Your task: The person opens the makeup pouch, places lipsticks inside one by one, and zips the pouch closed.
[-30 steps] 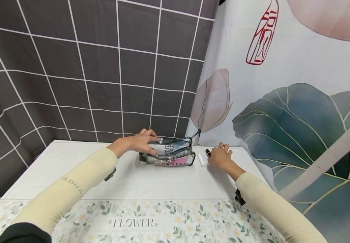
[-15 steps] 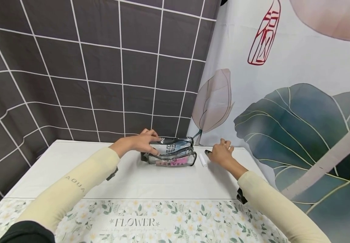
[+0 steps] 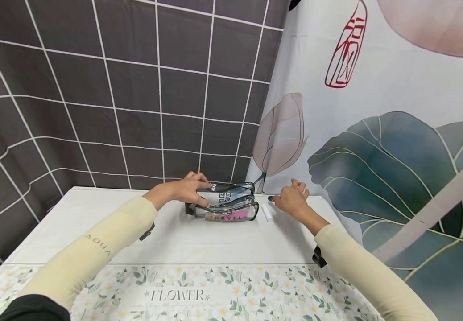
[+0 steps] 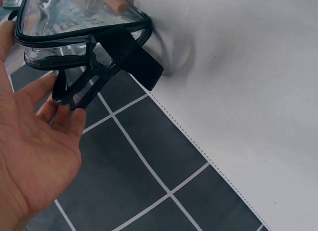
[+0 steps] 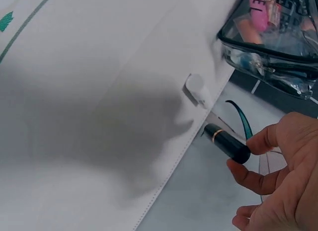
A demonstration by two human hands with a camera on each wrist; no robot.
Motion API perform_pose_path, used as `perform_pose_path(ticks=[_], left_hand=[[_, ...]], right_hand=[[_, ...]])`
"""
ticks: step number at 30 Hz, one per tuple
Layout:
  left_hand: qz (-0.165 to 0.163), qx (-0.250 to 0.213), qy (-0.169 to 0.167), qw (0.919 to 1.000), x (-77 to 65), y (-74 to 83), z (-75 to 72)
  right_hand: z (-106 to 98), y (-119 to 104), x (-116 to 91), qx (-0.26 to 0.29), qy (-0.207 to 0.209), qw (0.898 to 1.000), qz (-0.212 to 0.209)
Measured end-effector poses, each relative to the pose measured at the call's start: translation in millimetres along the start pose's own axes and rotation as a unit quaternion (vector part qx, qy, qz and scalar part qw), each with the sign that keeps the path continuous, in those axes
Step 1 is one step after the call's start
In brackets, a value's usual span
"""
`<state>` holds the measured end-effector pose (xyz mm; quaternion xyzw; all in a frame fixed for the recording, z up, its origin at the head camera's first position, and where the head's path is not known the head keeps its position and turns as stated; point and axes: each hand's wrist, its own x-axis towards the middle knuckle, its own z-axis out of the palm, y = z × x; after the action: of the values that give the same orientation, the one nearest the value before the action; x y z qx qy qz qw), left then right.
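A clear, black-trimmed toiletry bag (image 3: 231, 208), lettered TRAVEL, sits at the back of the white table, with its zip side open. My left hand (image 3: 186, 189) grips the bag's left end; in the left wrist view its fingers (image 4: 45, 87) lie at the black-edged flap and the thumb is by the upper edge. To the right of the bag, my right hand (image 3: 292, 199) pinches a black lipstick tube (image 5: 228, 144) with a gold band between thumb and finger. It is held near the table's back edge. Just left of it lies a small white tube (image 3: 266, 212).
Inside the bag are a pink item (image 5: 259, 11) and other small cosmetics. A dark gridded cloth (image 3: 127, 111) and a white leaf-printed cloth (image 3: 392, 178) hang behind the table. A floral strip (image 3: 175, 285) runs along the front of the white table (image 3: 199, 245).
The lipstick tube in my right hand has swung to a more level angle, with its tip now nearer the white tube. My left hand and the bag stay in place.
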<state>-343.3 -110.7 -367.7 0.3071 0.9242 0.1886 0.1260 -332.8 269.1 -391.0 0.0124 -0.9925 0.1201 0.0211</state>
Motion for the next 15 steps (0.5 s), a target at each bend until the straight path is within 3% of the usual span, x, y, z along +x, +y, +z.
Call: perform_pose_path(ticks=[6, 11, 15], left_hand=[[-0.002, 0.002, -0.001, 1.0, -0.3, 1.7, 1.8], [-0.004, 0.005, 0.006, 1.0, -0.8, 2.6, 1.4], [-0.003, -0.006, 0.005, 1.0, -1.8, 3.4, 1.1]], right_hand=[[-7.3, -2.5, 2.6, 0.038, 0.042, 0.998, -0.035], [-11.3, -8.4, 6.7, 0.084, 0.087, 0.99, -0.079], [-13.8, -11.4, 8.0, 0.094, 0.099, 0.986, -0.097]])
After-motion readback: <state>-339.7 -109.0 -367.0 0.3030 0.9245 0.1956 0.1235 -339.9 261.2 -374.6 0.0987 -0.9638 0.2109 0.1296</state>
